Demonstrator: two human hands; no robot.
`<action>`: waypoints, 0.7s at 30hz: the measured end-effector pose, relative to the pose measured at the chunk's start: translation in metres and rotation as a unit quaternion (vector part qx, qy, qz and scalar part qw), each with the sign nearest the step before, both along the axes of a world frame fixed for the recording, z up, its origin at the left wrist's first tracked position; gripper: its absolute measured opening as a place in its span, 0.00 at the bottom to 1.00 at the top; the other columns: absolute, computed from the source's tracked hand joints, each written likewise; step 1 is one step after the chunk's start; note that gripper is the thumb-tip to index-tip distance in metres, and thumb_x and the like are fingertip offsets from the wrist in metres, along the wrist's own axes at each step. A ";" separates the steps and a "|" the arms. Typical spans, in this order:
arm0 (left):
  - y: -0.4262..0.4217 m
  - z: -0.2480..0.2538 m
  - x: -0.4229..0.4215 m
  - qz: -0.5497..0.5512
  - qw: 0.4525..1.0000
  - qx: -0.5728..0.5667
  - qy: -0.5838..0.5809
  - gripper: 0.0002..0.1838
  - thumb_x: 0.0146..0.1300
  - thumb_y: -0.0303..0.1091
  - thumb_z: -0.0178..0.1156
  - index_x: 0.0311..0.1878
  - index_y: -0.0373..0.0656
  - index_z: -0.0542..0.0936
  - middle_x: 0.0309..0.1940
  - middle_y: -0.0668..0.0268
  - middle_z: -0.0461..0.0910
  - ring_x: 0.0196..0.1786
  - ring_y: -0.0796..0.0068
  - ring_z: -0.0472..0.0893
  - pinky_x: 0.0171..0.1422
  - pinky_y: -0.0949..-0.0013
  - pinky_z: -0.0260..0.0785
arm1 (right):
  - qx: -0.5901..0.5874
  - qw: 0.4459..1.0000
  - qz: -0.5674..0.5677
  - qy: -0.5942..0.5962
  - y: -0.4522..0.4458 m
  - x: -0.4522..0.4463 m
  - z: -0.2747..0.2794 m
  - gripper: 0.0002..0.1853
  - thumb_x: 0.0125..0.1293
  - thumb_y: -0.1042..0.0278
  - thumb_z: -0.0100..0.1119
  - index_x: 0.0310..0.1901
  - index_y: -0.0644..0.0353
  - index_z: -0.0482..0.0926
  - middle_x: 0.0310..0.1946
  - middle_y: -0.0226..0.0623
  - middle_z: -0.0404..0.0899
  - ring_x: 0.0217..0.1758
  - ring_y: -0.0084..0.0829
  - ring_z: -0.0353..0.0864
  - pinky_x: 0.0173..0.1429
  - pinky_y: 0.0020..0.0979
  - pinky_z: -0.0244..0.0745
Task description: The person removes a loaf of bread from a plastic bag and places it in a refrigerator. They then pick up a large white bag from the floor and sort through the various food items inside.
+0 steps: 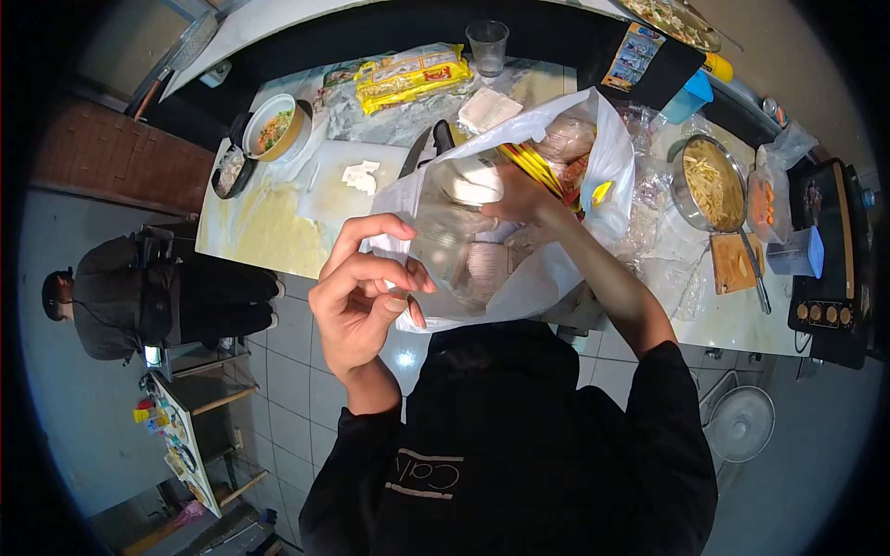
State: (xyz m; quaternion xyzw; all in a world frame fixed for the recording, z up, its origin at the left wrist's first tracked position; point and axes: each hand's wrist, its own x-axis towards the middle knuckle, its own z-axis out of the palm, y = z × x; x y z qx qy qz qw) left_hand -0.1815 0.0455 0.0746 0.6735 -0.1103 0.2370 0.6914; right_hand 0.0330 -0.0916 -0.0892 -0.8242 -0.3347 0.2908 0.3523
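A large white plastic bag [607, 139] stands with its mouth wide toward me on the worktop. At its left rim, my left hand [362, 292] is closed, with curled fingers pinching a bit of the bag's edge. My right hand [519, 195] reaches inside and grips a clear, shiny plastic package [440, 236]; its fingertips are partly hidden. Around that hand in the bag lie pale wrapped packages [487, 269], another wrapped bundle [565, 139] and yellow-and-red packets [533, 167].
Left of the bag are a cutting board [324, 190], a bowl of food [276, 128] and a dark-handled knife [443, 137]. Behind lie a yellow packet [413, 79] and a glass [488, 46]. Rightward are a pan of pale strips [709, 183] and a wooden board [735, 264]. A person [120, 296] stands far left.
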 end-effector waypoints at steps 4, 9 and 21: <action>0.006 -0.003 0.007 -0.018 0.999 -0.019 -0.024 0.15 0.60 0.32 0.63 0.33 0.25 0.75 0.48 0.44 0.69 0.32 0.65 0.80 0.26 0.71 0.76 | 0.100 0.982 -0.067 -0.148 -0.025 -0.013 0.012 0.27 0.50 0.67 0.64 0.51 0.69 0.71 0.35 0.40 0.80 0.33 0.32 0.80 0.40 0.30 0.76; 0.008 -0.004 0.017 -0.007 0.999 0.025 -0.023 0.10 0.58 0.28 0.64 0.35 0.29 0.77 0.47 0.49 0.70 0.38 0.68 0.76 0.34 0.72 0.74 | 0.173 0.843 -0.238 0.450 -0.068 -0.033 0.106 0.19 0.53 0.74 0.56 0.49 0.65 0.72 0.32 0.45 0.78 0.30 0.31 0.80 0.26 0.26 0.75; 0.007 0.024 0.022 0.019 0.971 0.229 0.070 0.14 0.50 0.29 0.68 0.39 0.34 0.78 0.48 0.57 0.74 0.41 0.73 0.77 0.35 0.77 0.69 | 0.268 0.827 -0.205 0.450 -0.120 -0.036 0.156 0.21 0.52 0.74 0.54 0.51 0.66 0.72 0.31 0.40 0.75 0.16 0.25 0.70 0.11 0.24 0.60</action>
